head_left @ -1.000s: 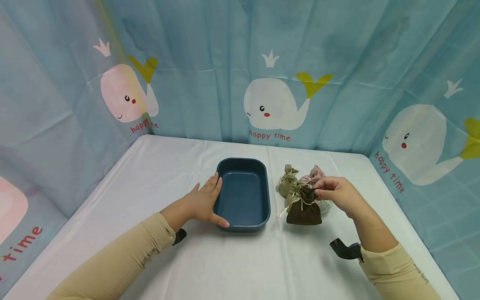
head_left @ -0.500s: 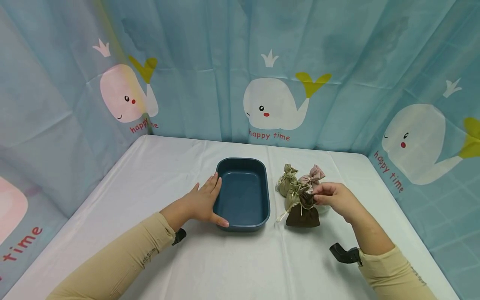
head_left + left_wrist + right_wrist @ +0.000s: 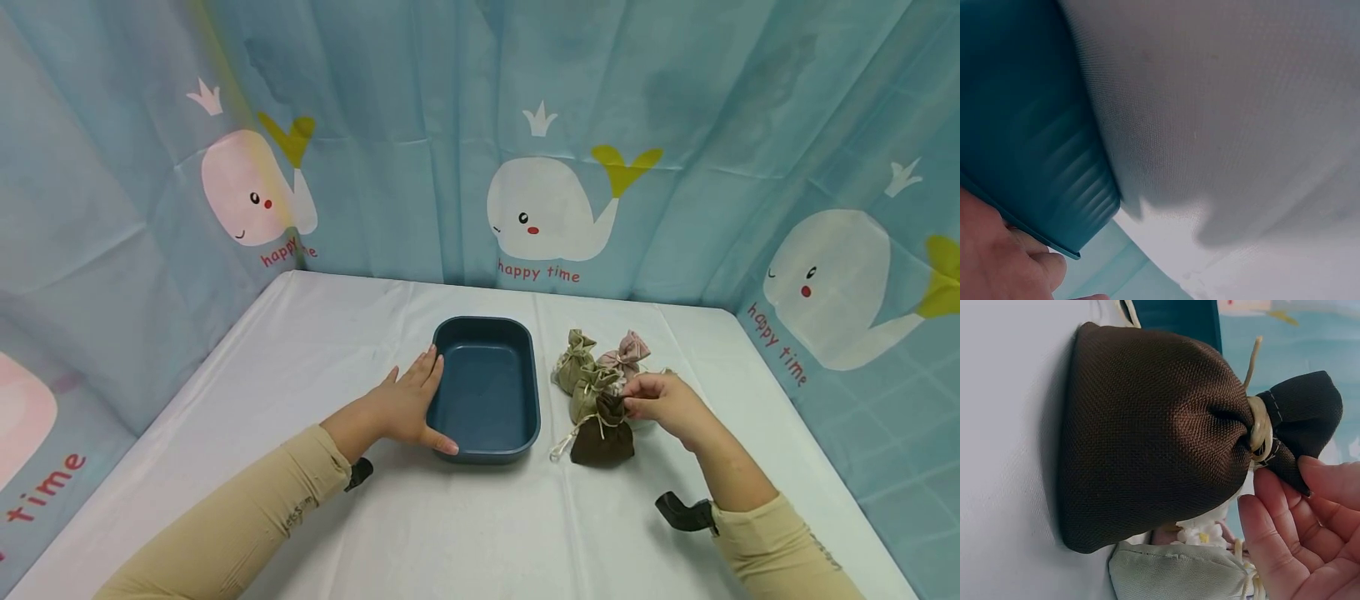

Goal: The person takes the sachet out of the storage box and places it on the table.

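In the head view my left hand (image 3: 405,408) rests with straight, spread fingers along the left rim of a dark blue rectangular tray (image 3: 486,400). The tray's side wall (image 3: 1041,131) fills the left of the left wrist view. Between thumb and fingers, my right hand (image 3: 669,407) pinches the gathered top of a brown drawstring pouch (image 3: 602,443), right of the tray. The pouch (image 3: 1154,437) stands upright on the cloth, its neck tied with a cream cord. Close behind it are two green pouches (image 3: 575,358) and a pink pouch (image 3: 627,352).
A pale grey-green pouch (image 3: 1179,569) sits beside the brown one, mostly hidden by my right hand in the head view. White cloth (image 3: 480,533) covers the table. A blue curtain (image 3: 420,208) with printed whales hangs along its back and sides.
My right hand and the brown pouch have come slightly nearer to me and a little left, uncovering more of the pink and green pouches. My left hand and the tray stay put.
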Demonstrator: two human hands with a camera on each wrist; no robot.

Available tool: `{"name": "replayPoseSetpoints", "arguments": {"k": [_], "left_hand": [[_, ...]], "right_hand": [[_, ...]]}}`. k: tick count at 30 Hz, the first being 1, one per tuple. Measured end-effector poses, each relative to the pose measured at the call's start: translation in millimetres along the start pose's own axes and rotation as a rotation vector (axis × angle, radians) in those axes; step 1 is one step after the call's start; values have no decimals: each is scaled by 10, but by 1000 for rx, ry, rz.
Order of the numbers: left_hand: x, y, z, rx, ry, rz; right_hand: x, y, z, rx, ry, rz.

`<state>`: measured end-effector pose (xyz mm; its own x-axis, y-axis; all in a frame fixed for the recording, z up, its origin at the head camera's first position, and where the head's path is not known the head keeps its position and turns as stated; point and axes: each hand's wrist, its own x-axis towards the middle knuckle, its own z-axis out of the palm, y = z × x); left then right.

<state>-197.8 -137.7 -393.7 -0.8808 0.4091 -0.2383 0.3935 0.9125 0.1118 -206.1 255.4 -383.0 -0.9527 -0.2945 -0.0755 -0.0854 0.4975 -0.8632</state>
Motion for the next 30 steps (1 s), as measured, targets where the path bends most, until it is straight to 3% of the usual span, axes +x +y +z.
{"name": "replayPoseSetpoints", "arguments": {"k": [6, 16, 24, 30], "left_hand": [[4, 3, 8, -4, -6, 1], [20, -15, 22, 3, 2, 2], [15, -15, 5, 29, -16, 2], [20, 2, -32, 60, -57, -9]], "right_hand": [[5, -13, -15, -38, -16, 23], [19, -103, -163, -210, -20, 31], [45, -265, -304, -257, -6, -15], [150, -353, -383, -414, 58, -62]]}}
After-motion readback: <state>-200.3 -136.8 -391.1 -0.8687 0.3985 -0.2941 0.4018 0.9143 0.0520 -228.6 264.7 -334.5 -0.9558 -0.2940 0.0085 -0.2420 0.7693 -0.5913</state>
